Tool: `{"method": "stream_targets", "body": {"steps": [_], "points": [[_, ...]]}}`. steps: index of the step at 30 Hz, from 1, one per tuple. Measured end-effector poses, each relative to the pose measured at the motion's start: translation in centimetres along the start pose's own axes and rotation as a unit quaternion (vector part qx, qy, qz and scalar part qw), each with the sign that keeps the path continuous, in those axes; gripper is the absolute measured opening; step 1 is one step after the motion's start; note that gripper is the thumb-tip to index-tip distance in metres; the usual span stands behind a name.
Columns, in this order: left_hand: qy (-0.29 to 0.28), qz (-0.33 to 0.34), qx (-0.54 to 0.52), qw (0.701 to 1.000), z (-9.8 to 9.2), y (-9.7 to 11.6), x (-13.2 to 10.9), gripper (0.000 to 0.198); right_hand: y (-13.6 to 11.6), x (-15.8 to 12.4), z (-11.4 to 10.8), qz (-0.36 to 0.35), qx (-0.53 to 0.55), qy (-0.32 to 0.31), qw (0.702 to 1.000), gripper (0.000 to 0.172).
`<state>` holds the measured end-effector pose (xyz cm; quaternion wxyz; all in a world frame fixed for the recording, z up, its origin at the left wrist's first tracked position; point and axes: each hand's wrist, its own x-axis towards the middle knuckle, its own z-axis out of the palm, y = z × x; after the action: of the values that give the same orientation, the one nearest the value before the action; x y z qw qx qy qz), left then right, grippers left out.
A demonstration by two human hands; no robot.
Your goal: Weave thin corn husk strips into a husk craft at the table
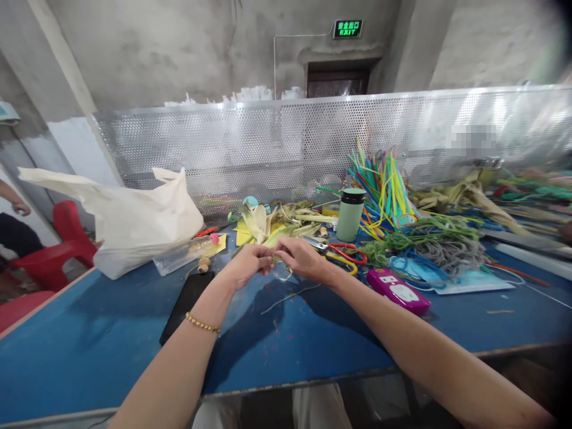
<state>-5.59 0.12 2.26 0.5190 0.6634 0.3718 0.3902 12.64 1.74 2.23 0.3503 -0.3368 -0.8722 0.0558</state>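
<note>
My left hand and my right hand meet over the blue table, fingers closed in a pinch. Between them is a piece of corn husk, largely covered by the fingers. A thin pale strip hangs just below my right hand. Behind lie more pale corn husks on yellow paper. Scissors with red and yellow handles rest right of my right hand, their blades pointing toward it. Left of my left wrist lies a black phone-like slab, partly behind the forearm.
On the table, a white plastic bag and clear bottle lie left. Rightward are a green tumbler, purple box, coloured strips, tangled cords and blue mask. A perforated metal screen closes off the back.
</note>
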Motion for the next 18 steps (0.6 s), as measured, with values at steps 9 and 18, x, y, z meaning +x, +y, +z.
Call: {"method": "stream_targets", "body": {"steps": [9, 18], "points": [[0.024, 0.043, 0.180, 0.982, -0.2, -0.4, 0.3, 0.010, 0.0, 0.4, 0.0, 0.038, 0.035, -0.010, 0.999, 0.007], [0.045, 0.126, 0.306, 0.943, 1.4, 1.5, -0.5, 0.015, 1.6, 0.4, -2.5, 0.241, 0.407, -0.200, 0.858, 0.027]]}}
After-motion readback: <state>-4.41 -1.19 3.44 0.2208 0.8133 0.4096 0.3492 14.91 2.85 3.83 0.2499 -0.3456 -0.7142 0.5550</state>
